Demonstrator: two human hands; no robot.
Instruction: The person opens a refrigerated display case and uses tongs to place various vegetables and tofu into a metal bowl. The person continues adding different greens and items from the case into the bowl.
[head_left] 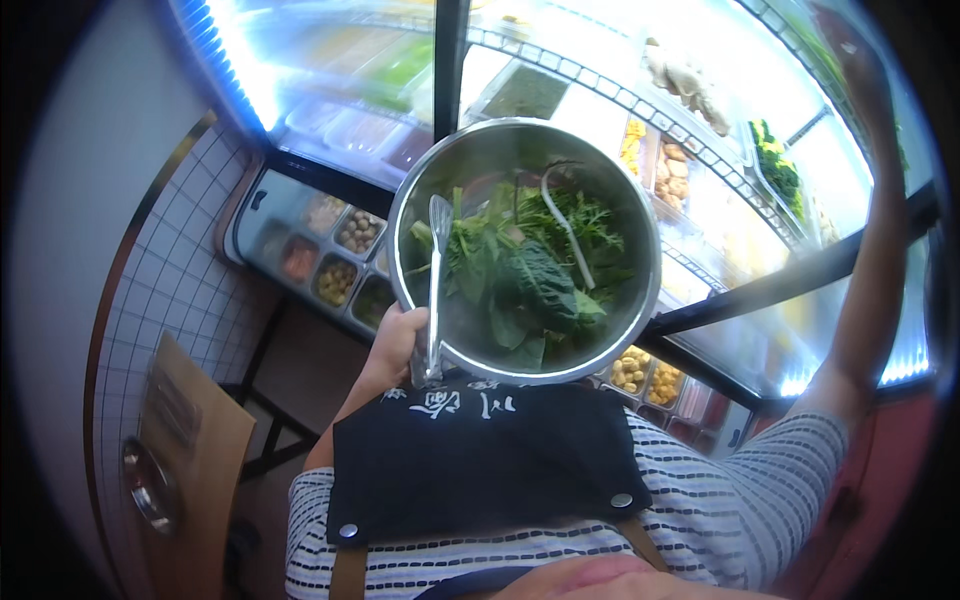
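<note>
A large stainless steel bowl [650, 270] hangs before my chest, with leafy greens [540, 285] inside and one pale curved stem lying across them. My left hand [396, 345] grips its left rim. Metal tongs [436, 270] lie over the same rim, their lower end against that hand and their looped tip among the leaves. My right arm stretches up along the far right, where my right hand [845, 45] is high by the lit display fridge [600, 110]. Its fingers are blurred at the picture's edge.
Fridge shelves carry a tray of dark green vegetables [778, 170] and pale mushroom-like food [685, 85]. Below, small metal tubs hold round items [358, 230] and yellow pieces [630, 370]. At lower left stands a wooden table [200, 480] with a metal bowl [150, 485].
</note>
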